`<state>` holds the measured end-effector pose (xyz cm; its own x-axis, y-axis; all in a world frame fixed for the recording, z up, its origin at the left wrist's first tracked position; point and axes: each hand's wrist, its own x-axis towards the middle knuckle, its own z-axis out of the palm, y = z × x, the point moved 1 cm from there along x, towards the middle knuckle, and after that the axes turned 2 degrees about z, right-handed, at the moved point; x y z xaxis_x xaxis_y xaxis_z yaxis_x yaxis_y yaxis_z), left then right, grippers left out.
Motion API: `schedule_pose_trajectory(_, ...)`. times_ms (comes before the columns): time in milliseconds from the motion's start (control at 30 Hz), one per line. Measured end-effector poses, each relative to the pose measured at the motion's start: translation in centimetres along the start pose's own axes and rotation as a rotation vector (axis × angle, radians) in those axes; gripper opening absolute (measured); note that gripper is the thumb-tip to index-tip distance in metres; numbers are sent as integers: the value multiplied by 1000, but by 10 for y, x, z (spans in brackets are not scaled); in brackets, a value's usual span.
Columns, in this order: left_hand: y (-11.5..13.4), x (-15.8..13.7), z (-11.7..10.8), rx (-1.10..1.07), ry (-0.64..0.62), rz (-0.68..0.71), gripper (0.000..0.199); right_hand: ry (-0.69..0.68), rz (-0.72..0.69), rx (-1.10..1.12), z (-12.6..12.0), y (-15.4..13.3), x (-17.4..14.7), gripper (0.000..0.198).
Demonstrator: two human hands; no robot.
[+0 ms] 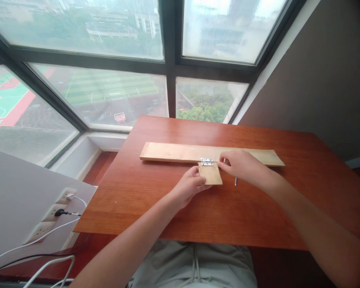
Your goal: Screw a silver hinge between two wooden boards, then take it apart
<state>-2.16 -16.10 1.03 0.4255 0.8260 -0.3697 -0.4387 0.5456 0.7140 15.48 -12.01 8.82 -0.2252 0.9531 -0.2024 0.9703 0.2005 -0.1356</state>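
Observation:
A metal hinge (pixel 207 161) joins the long edge of a pale wooden plank (pixel 174 152) to a small square piece of wood (pixel 210 175). My left hand (pixel 192 184) grips the small piece at its left side, thumb on top and fingers beneath. Close to the right end of the hinge, the fingertips of my right hand (pixel 235 163) are pinched together; what is between them, if anything, is too small to tell. On the table just below my right hand lies a thin metal screw (pixel 235 181).
The reddish-brown wooden table (pixel 132 200) bears all of this, its near edge close to my body. Large windows (pixel 114 92) stand behind it. Cables run from wall sockets (pixel 51 212) at the lower left.

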Motion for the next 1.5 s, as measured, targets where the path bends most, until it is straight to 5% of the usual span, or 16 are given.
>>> schedule_pose_trajectory(233, -1, -1, 1, 9, -13, 24, 28, -50, -85, -185, 6, -40, 24, 49)
schedule_pose_trajectory(633, -2, 1, 0, -9, -22, 17, 28, -64, -79, -231, 9, -49, 29, 46)
schedule_pose_trajectory(900, -2, 0, 1, -13, -26, 12, 31, -66, -152, -190, 10, -46, 27, 21)
schedule_pose_trajectory(1500, 0, 0, 3, -33, -7, -4, 30, -37, -225, -229, 5, -54, 25, 17)
